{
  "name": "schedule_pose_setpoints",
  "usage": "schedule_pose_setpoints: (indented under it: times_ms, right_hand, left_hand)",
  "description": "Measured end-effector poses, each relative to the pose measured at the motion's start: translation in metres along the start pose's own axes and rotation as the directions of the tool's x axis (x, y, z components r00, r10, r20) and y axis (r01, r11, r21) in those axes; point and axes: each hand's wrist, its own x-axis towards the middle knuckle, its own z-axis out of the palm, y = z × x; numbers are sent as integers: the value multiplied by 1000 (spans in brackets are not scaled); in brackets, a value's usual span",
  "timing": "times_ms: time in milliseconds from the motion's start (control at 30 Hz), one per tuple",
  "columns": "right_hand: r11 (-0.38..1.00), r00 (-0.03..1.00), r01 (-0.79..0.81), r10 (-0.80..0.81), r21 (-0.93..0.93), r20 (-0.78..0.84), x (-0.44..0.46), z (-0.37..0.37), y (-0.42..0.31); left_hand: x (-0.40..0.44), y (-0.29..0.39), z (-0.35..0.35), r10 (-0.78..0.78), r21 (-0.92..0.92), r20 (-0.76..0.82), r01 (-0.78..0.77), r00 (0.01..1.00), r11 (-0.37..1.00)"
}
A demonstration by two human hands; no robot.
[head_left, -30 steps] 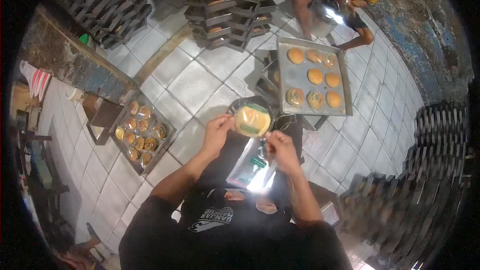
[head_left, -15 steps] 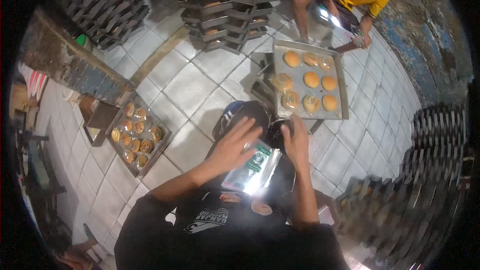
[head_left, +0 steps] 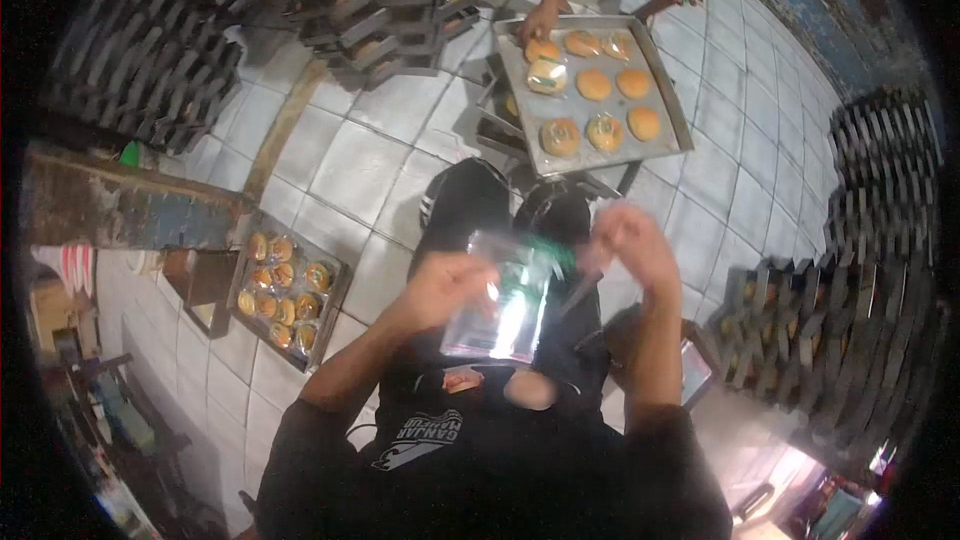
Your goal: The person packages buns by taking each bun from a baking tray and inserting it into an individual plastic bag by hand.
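Note:
Printed clear plastic bags (head_left: 505, 315) lie in a stack on my lap, with bright glare and a green print smeared by motion. My left hand (head_left: 450, 285) has its fingers curled at the left side of the stack; what they grip, if anything, is unclear. To the right and a little higher, my right hand (head_left: 632, 245) is raised with fingers pinched on what looks like a clear plastic bag (head_left: 585, 275), blurred. Ahead, a metal tray (head_left: 665, 148) holds several round buns (head_left: 593, 85), some in clear wrap.
Another person's hand (head_left: 540, 25) reaches onto the tray's far left corner, at a wrapped bun (head_left: 546, 76). To my left is a second tray (head_left: 325, 325) of wrapped buns. Stacked metal trays (head_left: 390, 10) stand behind, and more stacks (head_left: 810, 330) rise on the right.
My hands have gone from open fingers to curled ones, the right moving outward from the bags. The other person's hand has come onto the tray with a wrapped bun. The view has shifted.

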Motion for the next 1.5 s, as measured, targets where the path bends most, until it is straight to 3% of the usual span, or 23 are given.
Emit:
schedule_pose_setpoints:
  times_ms: [33,67,100,133,167,200,333,400,500,567,667,733,767,800,867,967,1033,1100,1200,1267,1333,1400,1500]
  right_hand:
    - [994,989,43,-28,102,-142,23,-31,30]
    - [675,962,-134,-86,-726,-258,36,-63,72]
    - [-190,944,-291,-215,-937,-250,53,-92,94]
    - [-192,949,-280,-201,-941,-242,68,-109,91]
    - [401,960,-253,-11,-881,-281,84,-124,91]
    - [841,962,-254,171,-478,-211,104,-136,92]
    - [528,950,64,-293,-847,-110,209,-152,70]
    - [670,929,141,-344,-729,-137,276,-148,70]
    - [533,963,92,-264,-841,-62,369,-150,71]
    - [27,745,349,-614,-937,260,410,-140,86]
    - [-112,783,212,-575,-971,237,440,-133,129]
    - [100,858,175,-504,-979,102,458,-143,129]
    - [296,909,138,-417,-945,2,460,-150,124]
    - [294,917,124,-398,-948,-3,449,-155,112]
    - [887,980,-95,3,-452,-200,425,-157,84]
    - [449,857,95,-491,-889,-157,397,-235,85]
    - [565,785,-92,-465,-820,-409,358,-254,66]
    - [447,810,-448,-164,-775,-563,352,-337,106]
    - [329,836,-281,-378,-902,-398,320,-363,160]
    - [304,816,-351,-365,-886,-448,303,-343,146]
    - [51,894,-424,-140,-904,-426,283,-281,99]
    - [152,885,-388,-215,-909,-414,262,-249,107]
    - [505,832,-257,-319,-824,-454,238,-246,116]
  left_hand:
    - [11,5,-2,30,-136,-129,-48,991,989]
    - [23,8,-7,-41,-269,-302,-44,952,962]
    - [34,10,-10,22,-337,-414,-176,910,925]
    - [42,11,-13,61,-382,-526,-300,848,874]
    - [48,11,-13,39,-388,-530,-283,847,877]
    - [57,11,-10,-23,-395,-551,-237,834,888]
    - [70,0,-15,-102,-375,-544,-132,833,918]
    - [82,-15,-20,-88,-418,-584,-205,807,885]
    - [85,6,-17,-123,-394,-670,-211,732,895]
    - [82,-1,-22,-94,-310,-709,-190,699,932]
    - [82,-5,-27,2,-180,-741,-202,672,963]
    - [83,-5,-22,-86,-257,-816,-226,571,940]
    - [78,-5,-25,-173,-378,-768,-219,616,899]
    - [81,-3,-25,-194,-397,-760,-208,620,894]
    - [88,-1,-25,-40,-183,-828,-201,560,962]
    - [78,-5,-38,5,-189,-744,-217,669,958]
    - [82,-3,-34,18,-200,-743,-248,669,948]
    - [84,-1,-30,0,-221,-761,-259,649,940]
    - [80,-22,-29,-26,-218,-815,-265,579,939]
    - [78,-26,-28,-104,-316,-838,-321,535,893]
    - [98,6,-8,-260,-451,-829,-317,495,834]
    - [83,-35,-30,-87,-428,-716,-336,693,839]
    - [85,-4,-21,-83,-544,-586,-315,806,778]
